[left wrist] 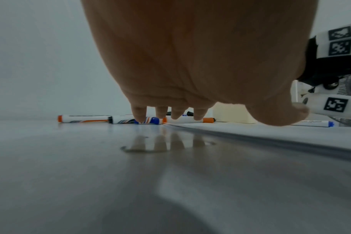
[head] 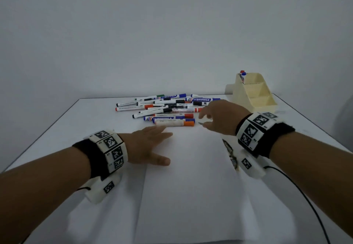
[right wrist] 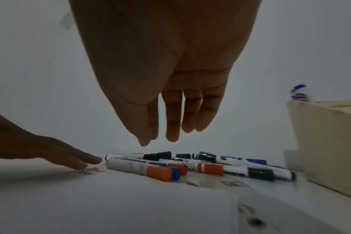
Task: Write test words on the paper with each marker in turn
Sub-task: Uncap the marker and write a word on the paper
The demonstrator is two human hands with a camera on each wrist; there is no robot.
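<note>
Standing in the tiered holder (head: 255,98) are two markers (head: 243,75); both hands open, empty.

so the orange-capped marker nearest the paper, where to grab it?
Pinch the orange-capped marker mid-barrel from above, probably with the right hand open close by. It lies flat at the pile's near edge, its near side free, another marker snug behind it, so fingers fit best across the white barrel.
</note>
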